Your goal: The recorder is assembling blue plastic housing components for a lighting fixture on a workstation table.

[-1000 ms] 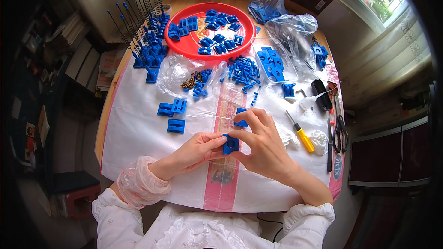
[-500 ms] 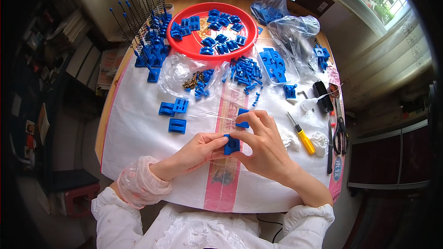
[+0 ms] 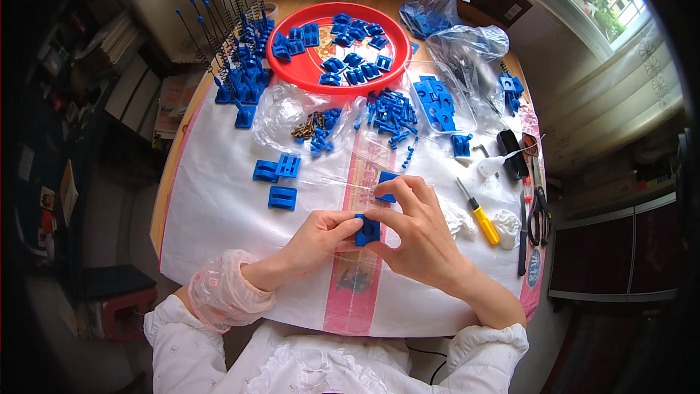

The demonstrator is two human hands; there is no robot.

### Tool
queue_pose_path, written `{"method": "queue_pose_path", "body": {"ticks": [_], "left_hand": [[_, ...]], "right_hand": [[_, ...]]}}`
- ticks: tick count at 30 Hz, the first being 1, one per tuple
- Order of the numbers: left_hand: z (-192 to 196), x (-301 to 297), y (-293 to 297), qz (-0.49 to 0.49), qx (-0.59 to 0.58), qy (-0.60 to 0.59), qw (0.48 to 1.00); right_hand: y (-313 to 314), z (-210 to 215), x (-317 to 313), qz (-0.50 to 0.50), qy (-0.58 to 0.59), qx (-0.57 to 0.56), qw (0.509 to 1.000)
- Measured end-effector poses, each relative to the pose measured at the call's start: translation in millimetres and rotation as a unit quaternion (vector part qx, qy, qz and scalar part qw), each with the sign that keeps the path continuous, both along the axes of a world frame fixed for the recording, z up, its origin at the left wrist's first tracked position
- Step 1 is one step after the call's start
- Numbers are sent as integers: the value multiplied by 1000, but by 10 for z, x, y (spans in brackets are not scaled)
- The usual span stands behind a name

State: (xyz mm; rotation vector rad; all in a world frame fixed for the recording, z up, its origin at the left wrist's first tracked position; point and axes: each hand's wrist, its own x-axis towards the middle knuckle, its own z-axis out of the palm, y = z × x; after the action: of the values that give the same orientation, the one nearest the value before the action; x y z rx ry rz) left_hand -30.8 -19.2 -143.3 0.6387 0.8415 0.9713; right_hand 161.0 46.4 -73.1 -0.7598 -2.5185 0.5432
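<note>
Clear plastic bags (image 3: 467, 47) with blue bits are lying far past the hands, beside a round red tray (image 3: 292, 66). A pink stripe (image 3: 355, 284) is running down the white table cover under the hands. The left hand (image 3: 321, 237) and the right hand (image 3: 412, 233) are both pinching one small blue block (image 3: 367, 230), held between them, just above the table.

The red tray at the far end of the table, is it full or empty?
Partly full. The red tray holds a scatter of small blue plastic pieces, with bare red floor showing between them on its left side.
</note>
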Motion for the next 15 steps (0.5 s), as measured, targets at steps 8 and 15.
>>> {"method": "queue_pose_path", "body": {"ticks": [8, 15], "left_hand": [[-2, 25, -35, 14, 24, 14, 1000], [-21, 32, -35, 22, 35, 19, 999]], "right_hand": [[-20, -27, -9, 0, 0, -7, 1000], [-27, 0, -10, 2, -14, 4, 1000]]}}
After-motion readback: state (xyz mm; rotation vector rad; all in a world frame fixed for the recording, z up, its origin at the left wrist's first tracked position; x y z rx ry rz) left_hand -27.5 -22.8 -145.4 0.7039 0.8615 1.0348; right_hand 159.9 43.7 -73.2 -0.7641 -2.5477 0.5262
